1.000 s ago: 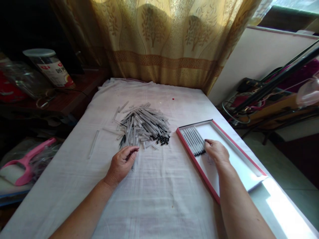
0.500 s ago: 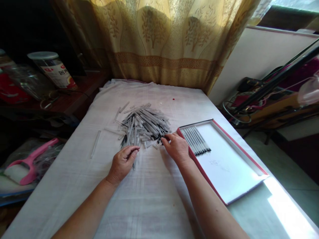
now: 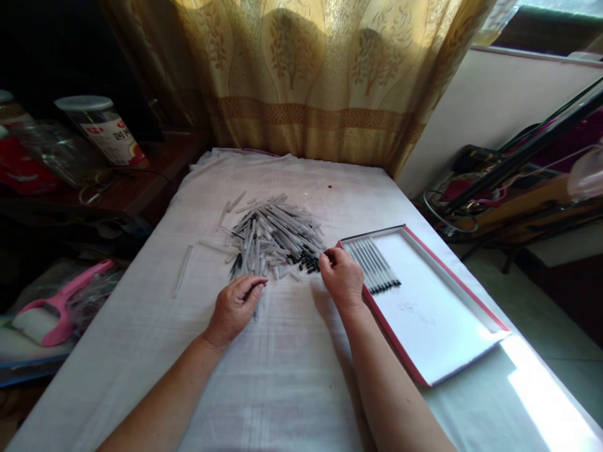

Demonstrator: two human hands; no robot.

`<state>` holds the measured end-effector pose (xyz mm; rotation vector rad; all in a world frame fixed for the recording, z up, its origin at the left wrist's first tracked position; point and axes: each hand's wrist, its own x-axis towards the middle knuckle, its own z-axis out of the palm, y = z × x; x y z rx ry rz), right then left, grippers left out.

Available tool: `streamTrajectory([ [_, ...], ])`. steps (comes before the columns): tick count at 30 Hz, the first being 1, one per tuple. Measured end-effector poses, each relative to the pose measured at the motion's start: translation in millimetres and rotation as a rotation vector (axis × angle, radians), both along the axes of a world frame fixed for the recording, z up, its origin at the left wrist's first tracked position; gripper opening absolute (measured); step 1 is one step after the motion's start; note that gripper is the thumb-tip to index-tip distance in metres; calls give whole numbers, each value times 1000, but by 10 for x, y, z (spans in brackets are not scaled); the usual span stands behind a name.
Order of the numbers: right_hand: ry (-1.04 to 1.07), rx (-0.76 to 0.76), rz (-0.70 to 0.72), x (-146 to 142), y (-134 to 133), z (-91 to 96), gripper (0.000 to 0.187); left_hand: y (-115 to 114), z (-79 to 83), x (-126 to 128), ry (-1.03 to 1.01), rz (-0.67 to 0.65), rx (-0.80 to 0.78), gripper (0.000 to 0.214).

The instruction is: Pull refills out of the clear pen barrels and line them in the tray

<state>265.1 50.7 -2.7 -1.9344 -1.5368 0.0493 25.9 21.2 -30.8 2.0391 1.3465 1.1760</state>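
My left hand is closed in a pinch round a slim clear pen, whose lower end shows below the fingers; most of it is hidden. Just beyond lies a loose heap of clear pen barrels. Small black pen parts are gathered at the heap's right front edge. My right hand has its fingers drawn together beside these black parts; anything in them is hidden. Close to its right, a shallow red-edged box lid holds a neat row of pens with black ends toward me.
One clear tube lies apart on the white tablecloth, left of the heap. A small red piece sits at the back. To the left are a lidded jar and a pink-handled item. A curtain hangs behind.
My right hand has drawn back slightly rightward from the black parts, leaving more of them in sight. My left hand keeps its pinch, nearly still. The whole view has shifted a little.
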Motion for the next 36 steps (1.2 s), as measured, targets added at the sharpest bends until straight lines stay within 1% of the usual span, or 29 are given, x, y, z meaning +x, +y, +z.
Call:
streamTrajectory([
  [3, 103, 277, 8, 90, -183, 39, 24, -18, 7, 9, 41, -17, 57, 20],
  [5, 171, 382, 26, 112, -292, 66, 22, -30, 14, 16, 73, -3, 120, 21],
  [6, 207, 398, 41, 105, -334, 75, 21, -36, 19, 18, 89, 17, 152, 24],
  [8, 274, 363, 109, 58, -391, 79, 19, -43, 27, 19, 124, 68, 209, 34],
  [11, 344, 229, 261, -77, -419, 61, 17, -43, 29, 12, 188, 92, 255, 42],
  [13, 382, 165, 326, -173, -413, 46, 18, -36, 20, 4, 235, 45, 265, 37],
  [15, 416, 130, 352, -239, -389, 32, 19, -28, 3, -2, 275, -13, 261, 29],
  [17, 439, 101, 375, -254, -334, 15, 21, -22, -15, -5, 300, -34, 252, 25],
  [19, 422, 88, 349, -217, -241, -5, 25, -18, -28, -6, 298, -14, 247, 25],
  [20, 384, 81, 308, -185, -181, -15, 28, -17, -31, -6, 286, 1, 244, 26],
  [21, 320, 75, 237, -151, -117, -24, 30, -17, -32, -6, 270, 11, 239, 27],
  [23, 130, -4, 105, -91, 13, -32, 30, -17, -27, -6, 239, 19, 212, 26],
  [24, 41, -55, 69, -72, 72, -31, 29, -17, -23, -6, 227, 18, 198, 26],
  [27, -138, -182, 45, -71, 198, -15, 30, -17, -11, -4, 183, 12, 178, 24],
  [31, -187, -244, 24, -125, 257, 0, 27, -18, -9, -6, 138, 9, 158, 25],
  [34, -172, -225, 15, -123, 249, -15, 28, -20, -12, -9, 132, 30, 135, 26],
  [36, -139, -174, 8, -80, 224, -39, 28, -19, -10, -8, 124, 42, 119, 26],
])
